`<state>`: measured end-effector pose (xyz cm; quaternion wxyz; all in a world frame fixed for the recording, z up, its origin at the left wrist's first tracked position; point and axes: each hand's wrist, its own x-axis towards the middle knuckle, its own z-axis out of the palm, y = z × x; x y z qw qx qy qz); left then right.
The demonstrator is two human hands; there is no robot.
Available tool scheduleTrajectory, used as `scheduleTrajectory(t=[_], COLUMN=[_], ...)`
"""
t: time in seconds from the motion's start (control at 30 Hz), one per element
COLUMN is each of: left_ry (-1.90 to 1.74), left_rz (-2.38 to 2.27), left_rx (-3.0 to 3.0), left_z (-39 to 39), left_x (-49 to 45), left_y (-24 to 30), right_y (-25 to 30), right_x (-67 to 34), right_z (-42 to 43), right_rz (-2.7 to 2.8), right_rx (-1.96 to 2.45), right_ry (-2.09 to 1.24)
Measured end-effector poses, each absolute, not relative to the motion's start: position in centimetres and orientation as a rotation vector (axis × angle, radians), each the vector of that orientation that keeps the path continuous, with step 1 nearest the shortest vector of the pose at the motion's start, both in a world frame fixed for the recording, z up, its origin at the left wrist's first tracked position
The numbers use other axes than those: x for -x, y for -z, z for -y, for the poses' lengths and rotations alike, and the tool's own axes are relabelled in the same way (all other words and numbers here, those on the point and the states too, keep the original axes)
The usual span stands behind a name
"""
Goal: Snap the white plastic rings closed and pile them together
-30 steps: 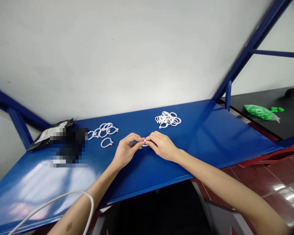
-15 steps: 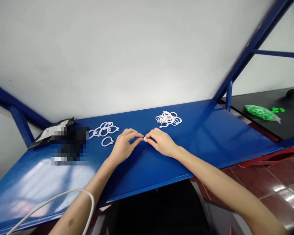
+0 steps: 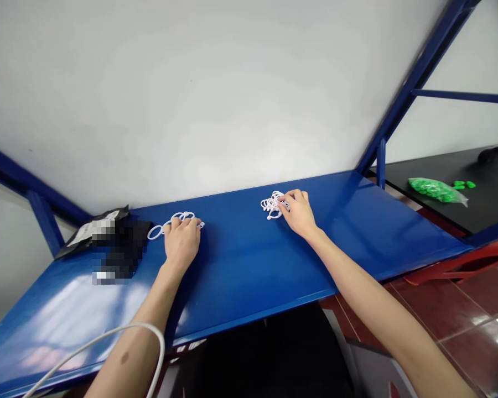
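Two loose heaps of white plastic rings lie on the blue metal shelf [image 3: 240, 260]. My left hand [image 3: 182, 240] rests on the left heap of rings [image 3: 157, 229], its fingers stretched forward and lying flat over them. My right hand [image 3: 299, 213] is at the right heap of rings [image 3: 269, 205], with its fingers bent and pinched into the pile on a ring. The hands are well apart, each at its own heap.
A black packet [image 3: 116, 237] lies at the shelf's left end. A white cable [image 3: 108, 337] loops over my left forearm. Blue frame posts [image 3: 415, 72] rise at the right. On a black table [image 3: 481, 210] beyond lies a bag of green pieces [image 3: 434, 189].
My hands were together at the shelf's middle, pinching one ring between them. They have parted: the left went to the left heap, the right to the right heap.
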<state>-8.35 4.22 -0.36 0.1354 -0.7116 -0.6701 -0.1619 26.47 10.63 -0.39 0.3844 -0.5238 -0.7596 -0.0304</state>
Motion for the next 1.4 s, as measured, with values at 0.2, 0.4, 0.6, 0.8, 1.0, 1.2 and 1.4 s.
scheduleTrajectory(t=[0.2,0.4,0.6,0.8,1.0,1.2,1.4], left_ry=[0.992,1.554,1.749,1.721,1.643,1.582,1.568], left_rz=[1.776,1.996,2.063,2.089,2.062,1.933,1.609], left_rx=[2.374,2.855,2.871,2.862,2.86,2.832,2.794], left_z=[-3.0,-0.5,0.1,0.3,0.2,0.1,0.3], left_x=[5.9,1.4,0.9,0.9,0.9,1.1,0.8], left_y=[-0.9,-1.9,-1.9,-2.0,-1.4,-0.6,-0.4], right_y=[-0.5,-1.1,-1.4,-1.5,-1.2,-0.6,-0.6], right_x=[-23.7,-20.1,-19.7,-19.6,-19.4,-19.5,-19.8], right_z=[-7.8,-3.5,-2.7,-2.5,-2.5,-2.6,-2.5], right_rz=[1.992,2.241,2.218,2.236,2.277,2.316,2.375], right_rx=[1.23,0.857,0.89,0.882,0.886,0.856,0.774], right_ry=[-0.003,-0.348,-0.555,-0.554,-0.483,-0.437,-0.302])
